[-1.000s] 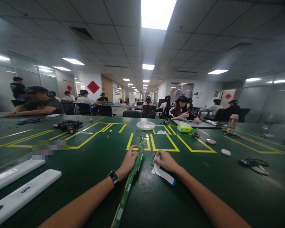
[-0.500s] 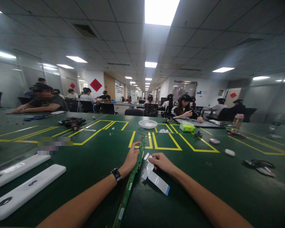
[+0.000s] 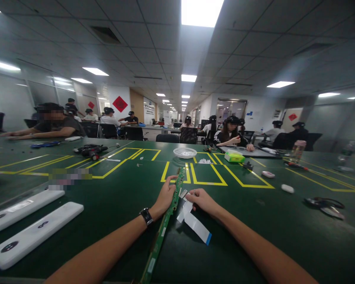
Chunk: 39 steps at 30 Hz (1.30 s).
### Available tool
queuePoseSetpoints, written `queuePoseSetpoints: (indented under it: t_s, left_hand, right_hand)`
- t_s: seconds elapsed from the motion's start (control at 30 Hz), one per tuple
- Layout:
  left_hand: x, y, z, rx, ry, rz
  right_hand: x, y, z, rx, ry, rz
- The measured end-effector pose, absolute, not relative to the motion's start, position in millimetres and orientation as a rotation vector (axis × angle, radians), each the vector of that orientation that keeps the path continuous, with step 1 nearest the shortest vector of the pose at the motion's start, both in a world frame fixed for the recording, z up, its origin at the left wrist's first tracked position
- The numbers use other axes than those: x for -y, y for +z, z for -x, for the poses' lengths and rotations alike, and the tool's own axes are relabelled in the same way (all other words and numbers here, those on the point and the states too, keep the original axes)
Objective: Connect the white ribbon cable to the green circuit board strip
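Note:
A long, narrow green circuit board (image 3: 163,230) slants up the middle of the view. My left hand (image 3: 166,197) is closed around its left edge near the far end, with a watch on the wrist. Just right of the board, my right hand (image 3: 203,201) pinches the upper end of a white flat ribbon cable (image 3: 197,226). That end lies close beside the board; whether it touches a connector there I cannot tell. The cable is folded, and its free blue-tipped end hangs toward me. My right fingertips hide part of the cable.
White numbered bars (image 3: 38,232) lie at left. Beyond my hands are a white plastic dish (image 3: 185,153), yellow tape outlines and a green packet (image 3: 234,156). A white case (image 3: 287,188) and a dark cable bundle (image 3: 324,205) lie at right. Co-workers sit across the table.
My right hand's fingers have shifted slightly at the cable's upper end, which now sits a little nearer the board. My left hand keeps its hold. The view has moved slightly.

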State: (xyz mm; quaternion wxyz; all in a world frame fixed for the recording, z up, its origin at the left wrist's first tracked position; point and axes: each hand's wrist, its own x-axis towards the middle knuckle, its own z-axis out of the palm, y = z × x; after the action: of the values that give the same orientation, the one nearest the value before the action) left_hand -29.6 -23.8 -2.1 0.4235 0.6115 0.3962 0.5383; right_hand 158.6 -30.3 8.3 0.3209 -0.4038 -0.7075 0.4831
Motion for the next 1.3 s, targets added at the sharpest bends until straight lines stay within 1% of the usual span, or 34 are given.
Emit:
queuePoseSetpoints:
  t_s: [0.33, 0.63, 0.83, 1.1, 1.3]
  left_hand:
    - [27, 0, 30, -1.018, 1.333, -1.572]
    - [36, -3, 23, -1.069, 1.308, -1.591]
    - [37, 1, 22, -0.926, 1.26, -1.702]
    - [44, 6, 19, -0.904, 1.242, -1.706]
    - [43, 5, 19, -0.928, 1.289, -1.701]
  right_hand:
    - [34, 11, -156, 1.86, 1.246, 1.095]
    - [29, 1, -155, 1.799, 1.247, 1.107]
    - [25, -2, -158, 1.842, 1.212, 1.097]
    - [30, 3, -161, 1.871, 1.256, 1.067]
    - [25, -5, -158, 1.818, 1.248, 1.054]
